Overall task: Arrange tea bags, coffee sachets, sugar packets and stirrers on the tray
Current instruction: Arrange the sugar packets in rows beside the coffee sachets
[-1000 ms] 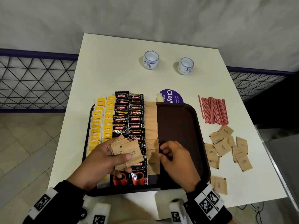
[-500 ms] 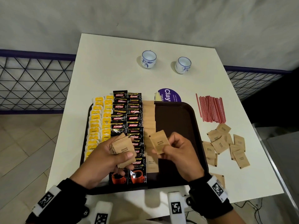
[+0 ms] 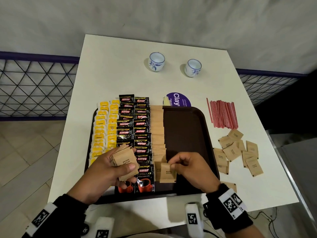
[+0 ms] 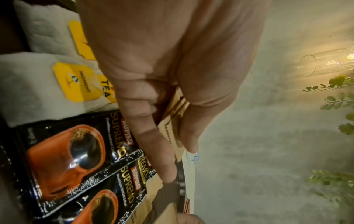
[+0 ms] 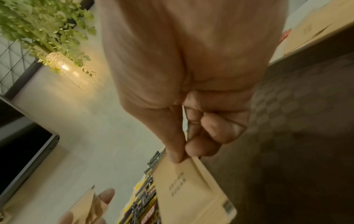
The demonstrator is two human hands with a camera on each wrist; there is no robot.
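A dark brown tray [image 3: 187,127] holds rows of yellow tea bags [image 3: 103,133], black coffee sachets [image 3: 135,133] and a column of brown sugar packets [image 3: 157,133]. My left hand [image 3: 109,170] grips a stack of sugar packets [image 3: 124,162] above the tray's near left; the stack's edge [image 4: 172,119] shows between thumb and fingers. My right hand [image 3: 190,169] pinches one sugar packet [image 3: 168,172] at its top edge, low over the near end of the sugar column. In the right wrist view thumb and forefinger pinch that packet [image 5: 191,189].
Red stirrers [image 3: 223,114] lie on the white table [image 3: 120,69] right of the tray, with several loose sugar packets [image 3: 238,152] below them. Two small cups [image 3: 156,61] stand at the back. A purple sticker [image 3: 180,100] sits behind the tray. A railing runs on both sides.
My right hand took a packet from the stack, lifted it, and has now lowered it to the near end of the sugar column. The left hand keeps holding the stack.
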